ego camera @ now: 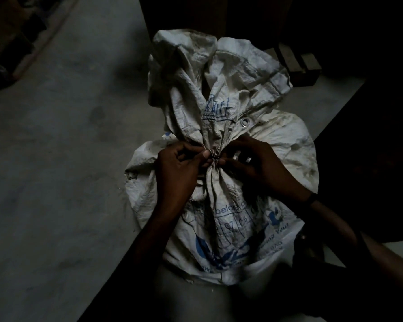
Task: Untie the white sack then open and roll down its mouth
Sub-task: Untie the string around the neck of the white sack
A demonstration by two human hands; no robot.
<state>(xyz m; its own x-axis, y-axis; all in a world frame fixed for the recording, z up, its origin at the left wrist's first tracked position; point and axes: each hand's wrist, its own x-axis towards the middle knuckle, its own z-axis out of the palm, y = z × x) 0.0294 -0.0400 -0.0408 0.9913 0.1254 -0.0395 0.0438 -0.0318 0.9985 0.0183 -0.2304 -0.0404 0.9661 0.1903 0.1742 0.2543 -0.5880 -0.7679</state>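
Note:
A dirty white woven sack with blue print stands on the floor in front of me. Its neck is bunched tight at a small knot, and the loose mouth flares up above it. My left hand pinches the tie at the knot from the left, fingers curled. My right hand pinches the knot from the right. A metal eyelet shows in the cloth just above my right hand. The tie itself is mostly hidden by my fingertips.
The grey concrete floor spreads out to the left. Dark furniture looms at the right and behind the sack. Small wooden blocks lie at the back right. A pale kerb or board runs along the far left.

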